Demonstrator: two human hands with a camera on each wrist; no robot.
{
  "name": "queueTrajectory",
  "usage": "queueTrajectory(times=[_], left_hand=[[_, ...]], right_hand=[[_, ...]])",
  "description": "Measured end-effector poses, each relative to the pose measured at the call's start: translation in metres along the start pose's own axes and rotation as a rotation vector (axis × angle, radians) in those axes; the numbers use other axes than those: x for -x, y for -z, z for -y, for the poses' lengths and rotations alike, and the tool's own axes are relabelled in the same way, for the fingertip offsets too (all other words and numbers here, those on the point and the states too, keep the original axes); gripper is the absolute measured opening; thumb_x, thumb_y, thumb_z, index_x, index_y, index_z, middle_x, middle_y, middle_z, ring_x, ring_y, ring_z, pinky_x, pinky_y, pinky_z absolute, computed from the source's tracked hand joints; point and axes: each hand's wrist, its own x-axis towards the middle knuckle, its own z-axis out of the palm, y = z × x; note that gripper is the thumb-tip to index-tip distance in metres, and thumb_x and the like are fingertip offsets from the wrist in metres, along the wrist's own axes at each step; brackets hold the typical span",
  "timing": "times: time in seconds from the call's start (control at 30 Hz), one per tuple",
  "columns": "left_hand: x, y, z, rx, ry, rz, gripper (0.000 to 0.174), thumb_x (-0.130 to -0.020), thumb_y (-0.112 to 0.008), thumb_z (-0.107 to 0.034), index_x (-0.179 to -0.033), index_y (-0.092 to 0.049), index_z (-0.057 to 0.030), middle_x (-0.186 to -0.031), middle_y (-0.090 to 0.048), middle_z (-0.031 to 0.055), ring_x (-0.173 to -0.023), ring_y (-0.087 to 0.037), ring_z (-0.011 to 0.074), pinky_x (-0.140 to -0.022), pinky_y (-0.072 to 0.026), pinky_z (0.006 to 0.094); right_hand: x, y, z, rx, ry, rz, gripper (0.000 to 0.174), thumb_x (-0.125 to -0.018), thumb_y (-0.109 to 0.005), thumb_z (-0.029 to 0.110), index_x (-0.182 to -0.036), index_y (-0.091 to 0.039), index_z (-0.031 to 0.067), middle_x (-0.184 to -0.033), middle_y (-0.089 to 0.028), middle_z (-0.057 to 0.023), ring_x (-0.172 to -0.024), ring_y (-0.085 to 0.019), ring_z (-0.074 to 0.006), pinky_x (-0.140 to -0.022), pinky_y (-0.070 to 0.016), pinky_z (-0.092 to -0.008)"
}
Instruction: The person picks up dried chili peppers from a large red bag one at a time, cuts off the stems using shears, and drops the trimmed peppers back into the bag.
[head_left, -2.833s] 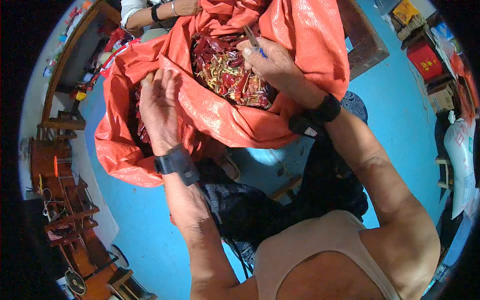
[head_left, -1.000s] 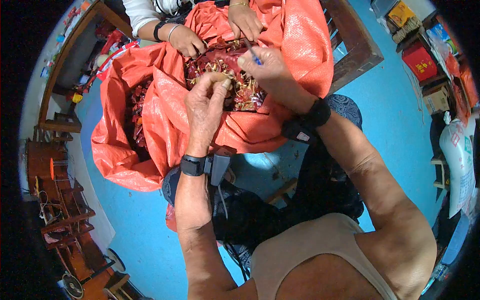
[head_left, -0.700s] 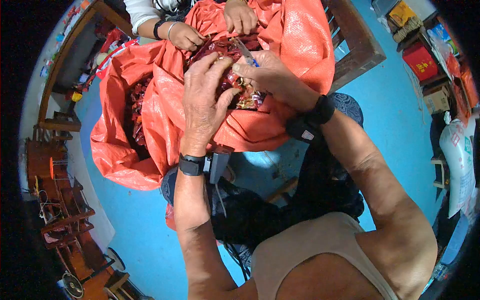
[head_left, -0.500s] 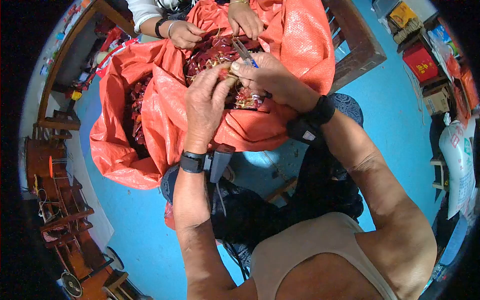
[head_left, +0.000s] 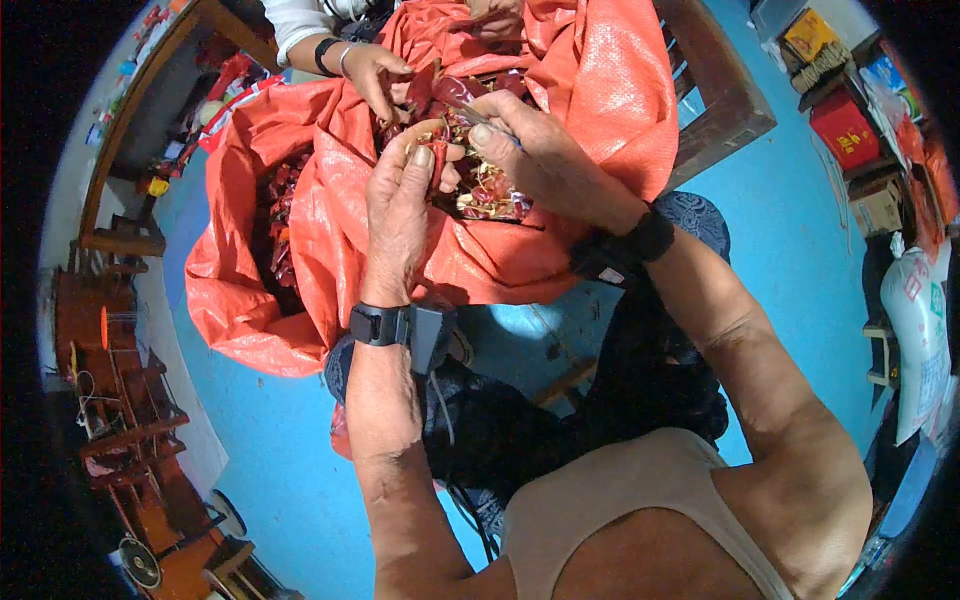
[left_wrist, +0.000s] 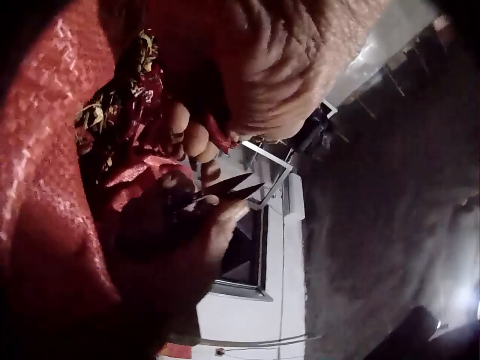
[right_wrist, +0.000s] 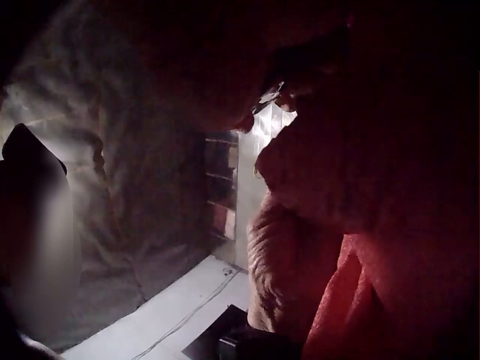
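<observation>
In the head view my left hand (head_left: 396, 210) holds a dried red chili (head_left: 437, 163) between thumb and fingers, over an orange woven sack (head_left: 480, 268). My right hand (head_left: 548, 155) is close beside it and grips small scissors (head_left: 463, 108). Their two dark pointed blades show parted in the left wrist view, near the left fingertips. Dried chilies and pale stems (head_left: 492, 192) fill the opening beneath both hands. The right wrist view is dark and mostly blocked, so the scissors' handle is hidden there.
Across the sack, another person's hand (head_left: 374, 76) reaches to the chilies; their other hand (head_left: 495, 18) is at the far rim. More chilies (head_left: 280, 235) lie in the left sack opening. A wooden chair (head_left: 725, 95) stands at right, on blue floor (head_left: 290, 450).
My left hand has come from the left sack opening to the middle chilies and now holds a chili near the scissors. The other person's hands have shifted among the chilies and along the rim.
</observation>
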Motion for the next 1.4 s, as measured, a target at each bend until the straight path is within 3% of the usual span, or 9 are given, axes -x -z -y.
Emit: queueTrajectory(times=[0.07, 0.2, 0.27, 0.7, 0.9, 1.07, 1.17, 1.33, 1.4], left_hand=[[-0.001, 0.002, 0.001, 0.04, 0.001, -0.026, 0.027, -0.09, -0.048, -0.015, -0.112, -0.049, -0.0007, -0.087, -0.061, 0.0065, -0.069, -0.052, 0.0069, -0.065, -0.0434, 0.0199], [-0.002, 0.009, 0.005, 0.093, -0.05, -0.005, 0.021, -0.089, -0.051, -0.014, -0.106, -0.051, -0.0018, -0.085, -0.061, 0.0056, -0.067, -0.052, 0.0069, -0.062, -0.0434, 0.0194], [-0.003, 0.01, 0.005, 0.074, -0.046, -0.011, 0.019, -0.088, -0.052, -0.013, -0.103, -0.052, -0.0019, -0.084, -0.061, 0.0049, -0.066, -0.052, 0.0068, -0.061, -0.0433, 0.019], [0.0, 0.005, 0.005, -0.374, -0.064, -0.055, 0.012, -0.084, -0.058, -0.01, -0.09, -0.059, -0.0008, -0.074, -0.058, -0.0008, -0.064, -0.048, 0.0036, -0.057, -0.0403, 0.018], [0.001, 0.014, -0.004, -0.57, -0.183, -0.168, 0.01, -0.084, -0.058, -0.011, -0.085, -0.059, -0.0014, -0.071, -0.054, -0.0032, -0.063, -0.045, 0.003, -0.056, -0.0377, 0.0172], [0.004, 0.011, -0.001, -0.663, -0.161, -0.072, 0.008, -0.082, -0.057, -0.01, -0.081, -0.059, -0.0022, -0.068, -0.052, -0.0036, -0.061, -0.043, 0.0041, -0.053, -0.0356, 0.0185], [0.01, -0.001, -0.006, -0.937, -0.176, 0.054, 0.007, -0.083, -0.055, -0.008, -0.081, -0.056, -0.0013, -0.068, -0.053, -0.0003, -0.065, -0.048, 0.0074, -0.06, -0.0404, 0.0229], [0.007, -0.003, 0.004, -0.953, -0.206, 0.063, 0.009, -0.083, -0.054, -0.009, -0.082, -0.056, 0.0002, -0.067, -0.052, 0.002, -0.064, -0.047, 0.0082, -0.06, -0.0403, 0.0239], [0.005, -0.003, 0.006, -0.982, -0.308, 0.115, 0.014, -0.083, -0.052, -0.013, -0.08, -0.057, -0.0001, -0.068, -0.057, 0.0142, -0.06, -0.055, 0.0228, -0.058, -0.0432, 0.0315]], right_hand=[[-0.002, 0.004, -0.013, 0.502, 0.365, -0.006, 0.024, -0.084, -0.051, 0.024, -0.09, -0.055, 0.0011, -0.069, -0.059, -0.0101, -0.066, -0.061, -0.0263, -0.06, -0.048, -0.0397], [0.0, 0.007, -0.003, 0.439, 0.052, 0.15, 0.028, -0.081, -0.058, 0.02, -0.099, -0.053, 0.0006, -0.081, -0.057, -0.0171, -0.074, -0.058, -0.0301, -0.063, -0.0465, -0.0362], [-0.002, 0.005, -0.011, 0.54, 0.48, 0.069, 0.028, -0.077, -0.062, 0.02, -0.096, -0.055, 0.0007, -0.079, -0.058, -0.0156, -0.074, -0.058, -0.0316, -0.065, -0.0466, -0.0376], [0.001, 0.001, -0.017, 0.355, 0.24, 0.052, 0.029, -0.074, -0.066, 0.022, -0.091, -0.056, 0.0016, -0.078, -0.06, -0.0136, -0.068, -0.059, -0.0302, -0.06, -0.0469, -0.0363], [0.001, 0.008, -0.03, 0.736, 0.339, 0.242, 0.02, -0.077, -0.064, 0.02, -0.086, -0.057, 0.0034, -0.07, -0.058, -0.0123, -0.062, -0.057, -0.0288, -0.054, -0.0444, -0.0352], [-0.001, -0.001, -0.009, 0.204, -0.005, 0.104, 0.015, -0.077, -0.061, 0.016, -0.076, -0.053, 0.0028, -0.061, -0.05, -0.0147, -0.056, -0.052, -0.0292, -0.051, -0.0411, -0.0364], [-0.001, -0.003, -0.024, 0.443, 0.355, 0.048, 0.016, -0.077, -0.061, 0.014, -0.072, -0.051, 0.0026, -0.061, -0.05, -0.0151, -0.057, -0.052, -0.0311, -0.052, -0.0412, -0.0375], [0.0, -0.002, -0.023, 0.591, 0.438, 0.056, 0.013, -0.073, -0.058, 0.015, -0.075, -0.052, 0.0039, -0.067, -0.055, -0.0145, -0.063, -0.058, -0.0307, -0.054, -0.0459, -0.0393], [0.001, -0.004, -0.025, 0.561, 0.437, 0.027, 0.012, -0.073, -0.057, 0.014, -0.075, -0.052, 0.0035, -0.068, -0.055, -0.0141, -0.062, -0.058, -0.0302, -0.054, -0.0461, -0.0389]])
